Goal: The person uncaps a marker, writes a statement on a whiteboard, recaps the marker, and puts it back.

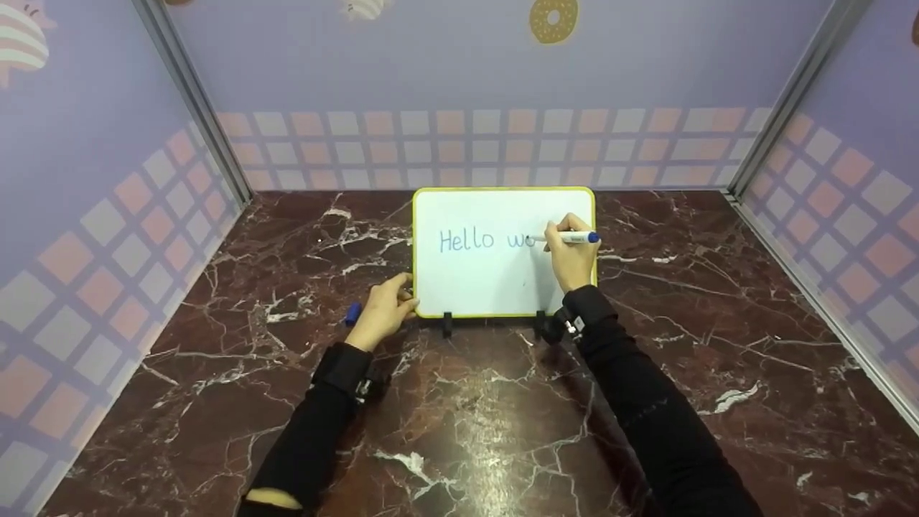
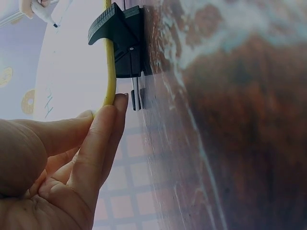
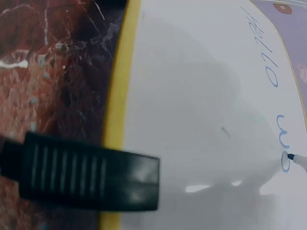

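A whiteboard [image 1: 474, 283] with a yellow rim stands propped up on the table, the blue words "Hello wo" written across it. My right hand [image 1: 572, 262] grips a white marker [image 1: 580, 237] with a blue end. In the right wrist view the marker's dark tip [image 3: 291, 156] is at the letter "o"; that hand is out of this view. At the board's lower left corner, my left hand [image 1: 385, 309] pinches the yellow rim [image 2: 110, 72] between thumb and fingers. Left of that hand lies a blue marker cap [image 1: 352, 314].
Black stand clips [image 1: 447, 324] hold the board's bottom edge; one clip [image 3: 91, 172] looms close in the right wrist view. The dark red marbled table [image 1: 287, 402] reaches purple walls [image 1: 459, 72] at the back and both sides.
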`<state>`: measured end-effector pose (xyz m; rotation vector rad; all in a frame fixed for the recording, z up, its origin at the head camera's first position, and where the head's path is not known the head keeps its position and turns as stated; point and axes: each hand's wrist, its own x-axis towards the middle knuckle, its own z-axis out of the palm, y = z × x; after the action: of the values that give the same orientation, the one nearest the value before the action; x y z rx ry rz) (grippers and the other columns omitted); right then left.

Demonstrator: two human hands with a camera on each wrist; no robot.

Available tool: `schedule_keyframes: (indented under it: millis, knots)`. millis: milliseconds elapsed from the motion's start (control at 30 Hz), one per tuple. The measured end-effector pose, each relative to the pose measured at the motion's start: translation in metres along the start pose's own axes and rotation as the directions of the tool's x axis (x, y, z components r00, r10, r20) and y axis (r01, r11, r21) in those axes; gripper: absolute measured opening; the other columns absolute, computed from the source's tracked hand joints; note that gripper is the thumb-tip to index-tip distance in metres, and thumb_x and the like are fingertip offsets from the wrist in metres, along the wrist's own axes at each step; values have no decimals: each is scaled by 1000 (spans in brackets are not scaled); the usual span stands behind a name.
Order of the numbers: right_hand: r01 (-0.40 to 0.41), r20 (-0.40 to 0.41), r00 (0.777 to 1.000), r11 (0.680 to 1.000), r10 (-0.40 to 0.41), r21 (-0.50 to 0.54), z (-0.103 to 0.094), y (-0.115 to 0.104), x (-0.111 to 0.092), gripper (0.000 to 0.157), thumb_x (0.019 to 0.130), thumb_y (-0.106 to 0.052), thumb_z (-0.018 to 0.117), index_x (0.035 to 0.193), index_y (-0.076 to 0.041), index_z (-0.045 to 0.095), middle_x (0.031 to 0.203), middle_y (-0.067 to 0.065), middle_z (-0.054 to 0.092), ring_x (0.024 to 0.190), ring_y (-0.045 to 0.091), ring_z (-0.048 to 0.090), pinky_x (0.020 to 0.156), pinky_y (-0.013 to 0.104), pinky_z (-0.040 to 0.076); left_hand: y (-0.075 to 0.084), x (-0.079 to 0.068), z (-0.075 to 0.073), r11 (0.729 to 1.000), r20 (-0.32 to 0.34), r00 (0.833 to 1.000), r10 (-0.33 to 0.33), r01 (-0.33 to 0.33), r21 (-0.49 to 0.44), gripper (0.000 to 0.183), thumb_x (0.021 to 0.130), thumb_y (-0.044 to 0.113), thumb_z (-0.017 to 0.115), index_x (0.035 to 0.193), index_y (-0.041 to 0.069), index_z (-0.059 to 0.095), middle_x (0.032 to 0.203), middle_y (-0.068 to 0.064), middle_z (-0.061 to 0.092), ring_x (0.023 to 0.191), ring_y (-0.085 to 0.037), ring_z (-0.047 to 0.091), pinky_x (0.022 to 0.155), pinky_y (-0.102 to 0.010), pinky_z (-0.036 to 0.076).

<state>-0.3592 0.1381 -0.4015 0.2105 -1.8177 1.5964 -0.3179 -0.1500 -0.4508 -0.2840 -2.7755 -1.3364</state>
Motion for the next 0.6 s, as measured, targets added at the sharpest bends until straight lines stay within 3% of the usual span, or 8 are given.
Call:
schedule_keyframes:
  millis: [133,333,433,600]
  knots:
    - [-3,-41,999,1000,4,30,-5,-2,1,31,88,11,57,60,9,43,58,35,55,47,30,57,43,13,31,0,0,0,1000,-2,1000,3,-3,-3,41,94,-3,63,133,-7,53,101,-30,69,88,-36,72,72,-31,64]
    - [-6,-74,997,998,10,61,-13,-2,3,31,86,11,57,59,10,42,55,29,55,43,13,56,42,13,33,0,0,0,1000,2,1000,-5,5,-3,41,94,-2,63,134,-6,53,102,-29,68,89,-36,72,73,-30,64]
    - [-4,-58,998,999,6,37,-14,-2,3,31,87,11,57,59,7,43,57,31,56,45,17,57,43,13,33,0,0,0,1000,9,1000,-13,13,-12,42,94,-3,62,135,-7,52,103,-29,67,91,-37,71,74,-30,64]
    - [-18,-35,999,999,19,41,-13,-2,3,30,87,11,57,60,8,44,61,37,56,50,35,58,43,13,33,1,1,1,1000,5,1000,-11,11,-20,42,94,-3,62,135,-7,52,102,-29,67,91,-37,71,74,-31,64]
